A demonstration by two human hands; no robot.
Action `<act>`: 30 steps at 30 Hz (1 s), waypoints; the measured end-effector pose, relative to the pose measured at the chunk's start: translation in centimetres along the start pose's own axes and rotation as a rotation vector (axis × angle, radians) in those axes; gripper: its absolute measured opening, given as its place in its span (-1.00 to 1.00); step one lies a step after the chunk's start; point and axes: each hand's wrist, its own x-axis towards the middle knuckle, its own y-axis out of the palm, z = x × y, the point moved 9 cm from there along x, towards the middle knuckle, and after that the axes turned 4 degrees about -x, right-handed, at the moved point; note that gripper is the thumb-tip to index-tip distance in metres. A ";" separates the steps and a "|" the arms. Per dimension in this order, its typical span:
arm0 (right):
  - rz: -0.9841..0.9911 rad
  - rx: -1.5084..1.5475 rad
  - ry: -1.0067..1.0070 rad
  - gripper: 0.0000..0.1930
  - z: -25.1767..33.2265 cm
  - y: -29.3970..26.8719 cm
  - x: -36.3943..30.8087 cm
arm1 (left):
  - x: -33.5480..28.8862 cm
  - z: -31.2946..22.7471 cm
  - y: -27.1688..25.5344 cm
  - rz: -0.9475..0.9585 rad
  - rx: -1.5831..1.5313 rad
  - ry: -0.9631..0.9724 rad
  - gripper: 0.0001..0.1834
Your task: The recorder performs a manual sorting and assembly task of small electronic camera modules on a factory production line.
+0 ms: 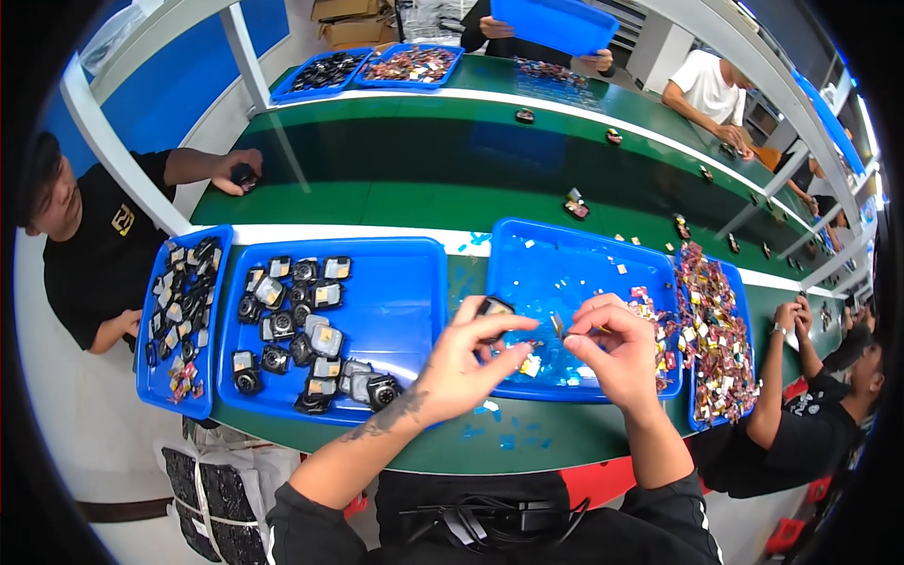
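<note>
Over the front blue tray (499, 247), my left hand (463, 363) is closed around a small black casing (493, 307), mostly hidden behind the fingers. Its thumb and forefinger reach toward my right hand (617, 353). That hand's thumb and forefinger are pinched together; a small thin piece (557, 326) shows at their tips, too small to name. Beneath both hands, bits of blue film (541, 299) and small pale squares lie in the tray. Bundles of small wired parts (664, 325) fill its right side.
To the left, a wide blue tray (395, 282) holds several black-and-grey casings, beside a narrower filled tray (221, 325). Another tray (744, 301) on the right is heaped with wired parts. Beyond runs a green conveyor (424, 202) carrying scattered units. Co-workers sit on both sides.
</note>
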 end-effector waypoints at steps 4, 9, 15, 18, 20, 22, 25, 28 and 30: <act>0.121 0.062 0.010 -0.91 0.4 2.9 -0.8 | -0.6 -1.4 0.4 -0.003 0.141 0.118 -0.79; 0.168 0.164 0.103 -0.96 -0.3 3.5 -1.0 | -1.0 -1.4 -0.2 -0.030 0.107 0.131 -0.83; 0.328 0.289 0.279 -0.86 -1.6 5.0 -0.9 | -1.3 -1.0 0.6 0.030 0.072 0.091 -0.84; 0.371 0.346 0.340 -0.84 -2.6 5.6 -0.9 | -1.1 -0.6 0.5 0.024 0.019 0.082 -0.84; 0.266 0.170 0.210 -0.89 -2.4 4.5 -0.2 | -0.9 -0.4 0.7 0.037 -0.006 0.040 -0.84; 0.092 -0.285 0.023 -0.92 -1.9 2.6 1.1 | -0.9 -0.2 0.7 0.051 -0.001 -0.034 -0.86; -0.077 -0.777 -0.247 -0.87 0.1 1.3 1.7 | -0.9 1.3 0.4 -0.012 -0.159 -0.073 -0.87; 0.026 -0.695 -0.101 -0.72 -0.7 0.9 1.3 | -0.7 1.9 -0.1 -0.074 -0.244 -0.144 -0.87; 0.043 -0.390 -0.034 -0.75 -0.8 1.5 0.2 | -0.7 1.7 0.1 -0.080 -0.250 -0.115 -0.88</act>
